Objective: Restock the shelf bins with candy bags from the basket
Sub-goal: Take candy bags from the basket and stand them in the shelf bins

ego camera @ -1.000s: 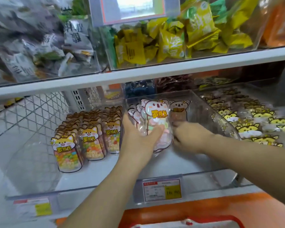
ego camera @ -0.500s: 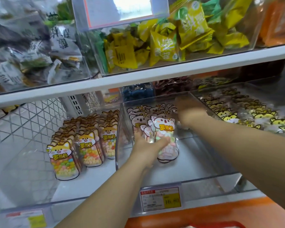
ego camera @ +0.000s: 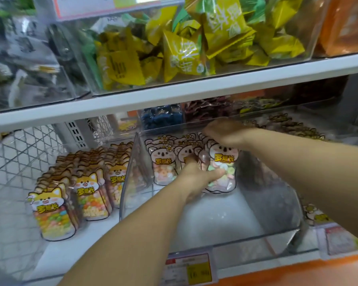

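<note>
Seating of koala bag (ego camera: 222, 169) in middle bin (ego camera: 132, 174).
Left hand (ego camera: 196, 179) gripped it upright against the far row (ego camera: 170, 144); right hand (ego camera: 225, 132) finger state was unclear. Next move needed a steady release.

I saw the koala bags (ego camera: 223, 158) in pink and white with yellow lettering, pastel pink, green and white sweets showing through their clear fronts. The fox bags (ego camera: 50, 211) were orange and cream, their sweets yellow, orange and green. Above, the wrappers (ego camera: 182, 52) were yellow and green. The price tag (ego camera: 191, 269) was white, red and yellow; the shelf edge (ego camera: 174, 93) white.
</note>
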Available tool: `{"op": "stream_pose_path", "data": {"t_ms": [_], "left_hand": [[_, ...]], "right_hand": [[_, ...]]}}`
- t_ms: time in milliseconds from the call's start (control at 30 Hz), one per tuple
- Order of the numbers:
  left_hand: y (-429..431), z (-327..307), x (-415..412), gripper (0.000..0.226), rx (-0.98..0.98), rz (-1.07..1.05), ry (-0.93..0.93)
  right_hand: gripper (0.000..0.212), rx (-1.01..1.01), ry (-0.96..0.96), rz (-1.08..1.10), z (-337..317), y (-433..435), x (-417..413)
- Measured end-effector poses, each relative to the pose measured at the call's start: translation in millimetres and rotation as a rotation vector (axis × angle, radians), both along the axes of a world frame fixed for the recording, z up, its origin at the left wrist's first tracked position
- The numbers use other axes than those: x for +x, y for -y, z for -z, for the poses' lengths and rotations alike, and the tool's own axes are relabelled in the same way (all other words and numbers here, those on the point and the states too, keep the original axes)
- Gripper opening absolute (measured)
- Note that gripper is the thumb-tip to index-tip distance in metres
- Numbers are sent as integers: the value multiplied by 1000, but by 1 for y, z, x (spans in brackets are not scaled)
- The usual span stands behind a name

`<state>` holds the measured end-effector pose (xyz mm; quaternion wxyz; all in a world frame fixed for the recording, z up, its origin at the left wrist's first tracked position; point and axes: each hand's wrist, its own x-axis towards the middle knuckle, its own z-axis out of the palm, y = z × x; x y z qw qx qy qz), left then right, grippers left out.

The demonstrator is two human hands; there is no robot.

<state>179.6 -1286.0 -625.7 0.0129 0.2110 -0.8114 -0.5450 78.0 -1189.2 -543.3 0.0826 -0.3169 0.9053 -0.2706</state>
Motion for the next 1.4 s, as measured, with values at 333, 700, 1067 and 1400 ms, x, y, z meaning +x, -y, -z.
{"op": "stream_pose_path", "data": {"t_ms": [333, 700, 1067, 1400], "left_hand": [[-8, 0, -5, 87, -411, 80, 0], [-11, 17, -7, 114, -559, -48, -89], [0, 14, -2, 96, -371, -22, -79], [1, 18, 4, 110, -175, 212, 26]], "right_hand": [[91, 669, -273, -273, -3, -10, 19], [43, 429, -887, -54, 24, -25, 50], [39, 472, -72, -59, 70, -37, 74], [97, 332, 137, 26, 88, -31, 76]]}}
